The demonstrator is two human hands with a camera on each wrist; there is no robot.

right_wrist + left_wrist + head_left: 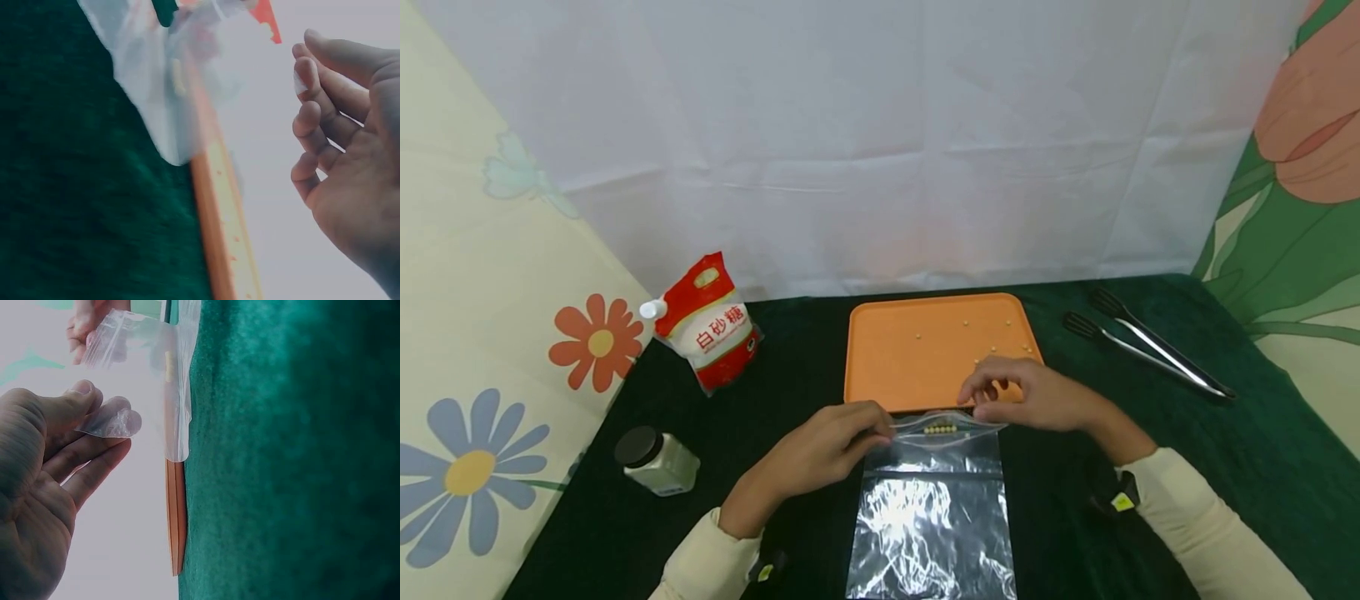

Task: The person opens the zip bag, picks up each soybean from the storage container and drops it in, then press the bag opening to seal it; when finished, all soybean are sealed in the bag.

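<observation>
A clear zip bag (932, 533) lies flat, its mouth slightly parted. Several small yellow bean-like pieces (940, 429) show at the mouth; whether they lie inside is hard to tell. My left hand (823, 450) pinches the bag's left top corner between thumb and fingers; the left wrist view shows the film (112, 422) in that grip. Over the tray's front right edge hovers my right hand (1037, 396), fingers loosely bent, near the bag's right corner. In the right wrist view, this hand (356, 137) is apart from the bag, with nothing clearly held.
Behind the bag, an orange tray (917, 367) bears several scattered yellow pieces. Metal tongs (1157, 350) lie at right. A red-and-white sugar pouch (711, 325) stands at the back left, with a black-lidded jar (662, 462) on its side nearer me. Dark green cloth (1195, 467) covers the table.
</observation>
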